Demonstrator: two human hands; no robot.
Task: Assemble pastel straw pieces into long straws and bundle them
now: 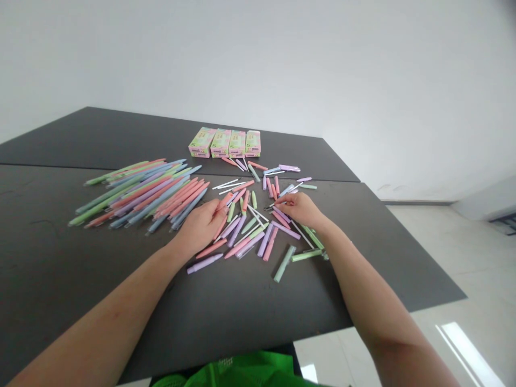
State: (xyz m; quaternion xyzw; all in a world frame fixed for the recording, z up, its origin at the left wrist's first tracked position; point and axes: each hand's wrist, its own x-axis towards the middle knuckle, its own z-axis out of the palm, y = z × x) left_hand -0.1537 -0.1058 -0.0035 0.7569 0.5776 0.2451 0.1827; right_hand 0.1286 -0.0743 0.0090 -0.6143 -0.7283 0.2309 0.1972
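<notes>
My left hand is closed around a coral pen barrel, whose end shows above the fingers. To the right, my right hand pinches a thin pen refill, with its dark tip pointing left toward the other hand. Between and below both hands lie loose pen parts in coral, purple and green, such as a purple barrel and a grey-green capped piece. White refills are scattered among them. My palm hides part of the left-hand barrel.
A large heap of assembled pens in several colours lies to the left on the dark table. Several green and pink boxes stand in a row at the back. The table's right edge drops to a tiled floor.
</notes>
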